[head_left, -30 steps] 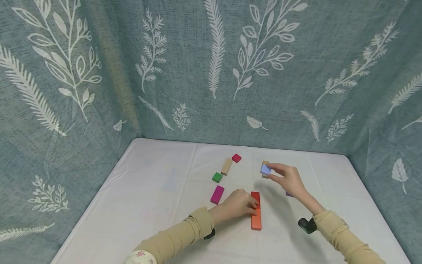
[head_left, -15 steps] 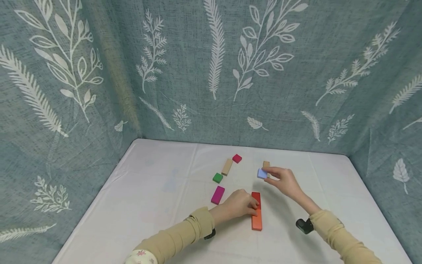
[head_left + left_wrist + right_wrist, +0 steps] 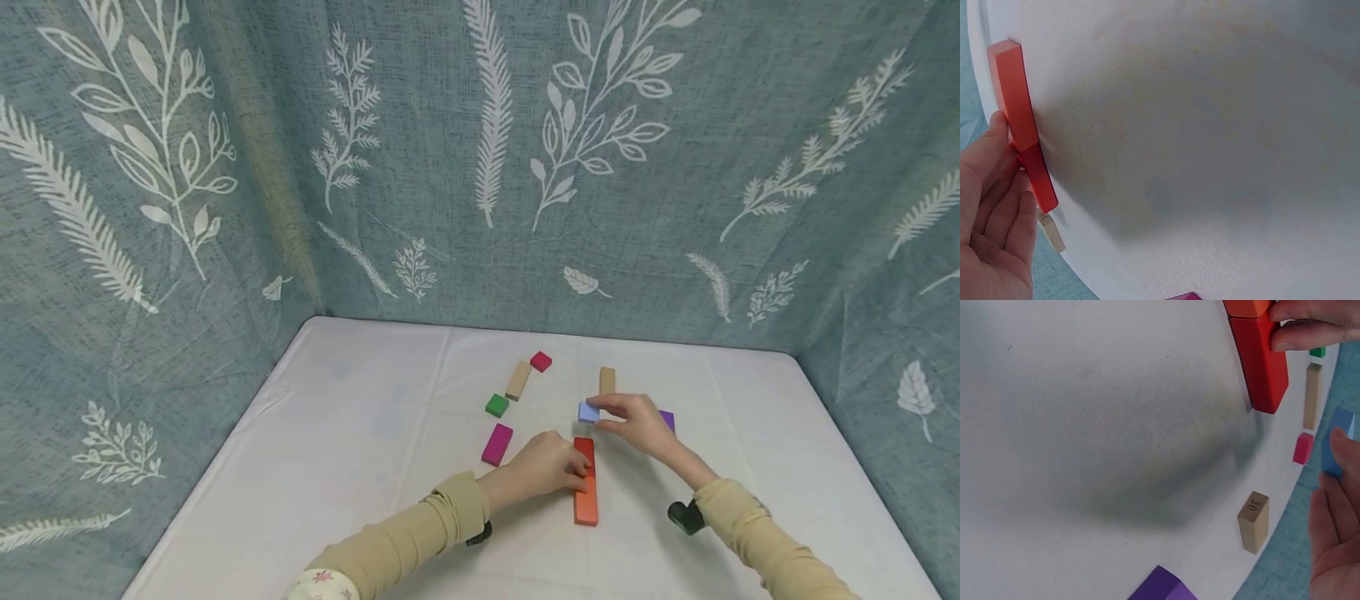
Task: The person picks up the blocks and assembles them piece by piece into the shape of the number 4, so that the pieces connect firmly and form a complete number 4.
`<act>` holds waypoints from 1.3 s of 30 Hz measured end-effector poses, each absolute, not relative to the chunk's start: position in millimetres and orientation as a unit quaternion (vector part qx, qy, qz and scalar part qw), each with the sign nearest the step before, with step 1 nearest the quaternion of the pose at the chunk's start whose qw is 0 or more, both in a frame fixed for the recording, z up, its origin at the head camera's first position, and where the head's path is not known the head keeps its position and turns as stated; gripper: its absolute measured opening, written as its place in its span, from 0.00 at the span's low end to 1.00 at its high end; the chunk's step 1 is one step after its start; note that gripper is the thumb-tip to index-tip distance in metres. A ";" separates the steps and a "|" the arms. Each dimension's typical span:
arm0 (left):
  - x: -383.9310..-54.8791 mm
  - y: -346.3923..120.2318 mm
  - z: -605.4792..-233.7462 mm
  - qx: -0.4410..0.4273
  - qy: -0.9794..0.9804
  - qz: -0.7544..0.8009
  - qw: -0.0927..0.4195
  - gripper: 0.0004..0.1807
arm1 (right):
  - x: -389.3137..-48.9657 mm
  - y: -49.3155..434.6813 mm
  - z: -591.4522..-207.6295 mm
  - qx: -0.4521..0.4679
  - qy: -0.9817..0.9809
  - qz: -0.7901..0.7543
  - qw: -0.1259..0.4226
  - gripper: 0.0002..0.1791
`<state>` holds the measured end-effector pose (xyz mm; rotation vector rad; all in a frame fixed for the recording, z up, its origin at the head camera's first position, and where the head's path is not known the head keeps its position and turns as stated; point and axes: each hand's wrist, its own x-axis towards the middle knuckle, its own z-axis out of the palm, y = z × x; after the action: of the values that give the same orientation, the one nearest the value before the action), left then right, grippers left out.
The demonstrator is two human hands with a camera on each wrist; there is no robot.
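Observation:
A red block (image 3: 584,454) and an orange block (image 3: 586,507) lie end to end on the white cloth. My left hand (image 3: 546,463) holds them from the left side near their joint; in the left wrist view its thumb is against the orange block (image 3: 1017,100) and its curled fingers are by the red block (image 3: 1040,181). Between thumb and fingertips my right hand (image 3: 637,423) pinches a light blue block (image 3: 588,412), raised just beyond the red block's far end. The right wrist view shows this blue block (image 3: 1337,440) at the right edge.
To the left are a magenta block (image 3: 497,445), a green block (image 3: 497,406), a plain wooden block (image 3: 517,381) and a crimson block (image 3: 541,362). Behind the right hand stands another wooden block (image 3: 1254,522), marked 30. A purple block (image 3: 667,422) is partly hidden. A patterned curtain (image 3: 450,167) borders the table.
My right hand has carried the light blue block toward me and slightly left, from in front of the wooden block to near the red block's far end. The left hand stays in place.

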<state>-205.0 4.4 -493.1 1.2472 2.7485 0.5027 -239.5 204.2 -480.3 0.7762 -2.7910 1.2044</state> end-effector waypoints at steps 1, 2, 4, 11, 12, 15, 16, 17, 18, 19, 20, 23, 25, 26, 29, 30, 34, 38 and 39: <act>-205.1 4.5 -493.2 0.407 0.897 0.165 0.041 0.12 | -239.5 204.0 -481.2 0.246 -0.890 0.384 0.001 0.19; -205.0 4.5 -493.3 0.406 0.898 0.167 0.042 0.12 | -239.5 203.8 -482.1 0.246 -0.891 0.382 0.000 0.19; -205.0 4.9 -493.5 0.406 0.898 0.165 0.040 0.12 | -239.5 203.4 -483.9 0.241 -0.893 0.379 -0.004 0.19; -204.4 5.7 -494.1 0.407 0.898 0.164 0.042 0.12 | -240.8 202.9 -489.6 0.231 -0.897 0.377 -0.032 0.19; -204.5 5.7 -494.4 0.406 0.898 0.164 0.042 0.13 | -240.9 203.0 -490.5 0.232 -0.897 0.374 -0.034 0.19; -204.8 5.9 -495.8 0.407 0.898 0.163 0.043 0.13 | -241.2 203.0 -493.9 0.238 -0.897 0.370 -0.040 0.18; -204.9 5.9 -496.0 0.407 0.898 0.162 0.042 0.13 | -241.0 203.2 -494.8 0.239 -0.898 0.368 -0.042 0.18; -205.0 6.0 -496.5 0.407 0.898 0.163 0.042 0.13 | -240.8 203.1 -495.8 0.237 -0.898 0.368 -0.044 0.18; -205.0 6.1 -496.6 0.407 0.898 0.162 0.042 0.13 | -240.4 203.1 -496.8 0.234 -0.899 0.368 -0.046 0.18; -205.0 6.2 -496.7 0.407 0.898 0.161 0.041 0.13 | -240.3 203.1 -497.7 0.231 -0.899 0.368 -0.049 0.18; -205.0 6.4 -496.7 0.406 0.899 0.159 0.041 0.12 | -239.9 203.1 -498.4 0.229 -0.900 0.366 -0.052 0.18; -205.1 7.0 -496.4 0.403 0.901 0.157 0.042 0.12 | -239.5 202.6 -499.9 0.224 -0.902 0.363 -0.057 0.18; -205.2 7.1 -496.1 0.402 0.901 0.155 0.042 0.12 | -239.4 202.4 -500.0 0.226 -0.903 0.360 -0.059 0.17; -205.0 7.1 -495.6 0.402 0.902 0.154 0.040 0.12 | -239.4 202.3 -499.9 0.228 -0.903 0.359 -0.059 0.17; -204.9 6.8 -494.7 0.403 0.901 0.154 0.039 0.12 | -239.8 202.4 -499.2 0.235 -0.903 0.355 -0.062 0.17; -204.9 6.7 -494.5 0.403 0.902 0.154 0.039 0.12 | -240.0 202.5 -498.8 0.236 -0.903 0.353 -0.063 0.17; -205.8 6.6 -494.6 0.400 0.902 0.154 0.042 0.13 | -241.6 202.6 -498.8 0.241 -0.904 0.347 -0.072 0.17; -206.1 6.2 -494.5 0.404 0.901 0.155 0.039 0.13 | -243.7 202.6 -499.1 0.240 -0.905 0.343 -0.079 0.18; -206.1 6.0 -494.4 0.406 0.900 0.155 0.037 0.13 | -244.1 202.7 -499.1 0.240 -0.905 0.343 -0.079 0.18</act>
<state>-206.1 6.0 -494.4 1.2449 2.7627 0.4764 -244.1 202.7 -499.1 0.7961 -2.9954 1.1345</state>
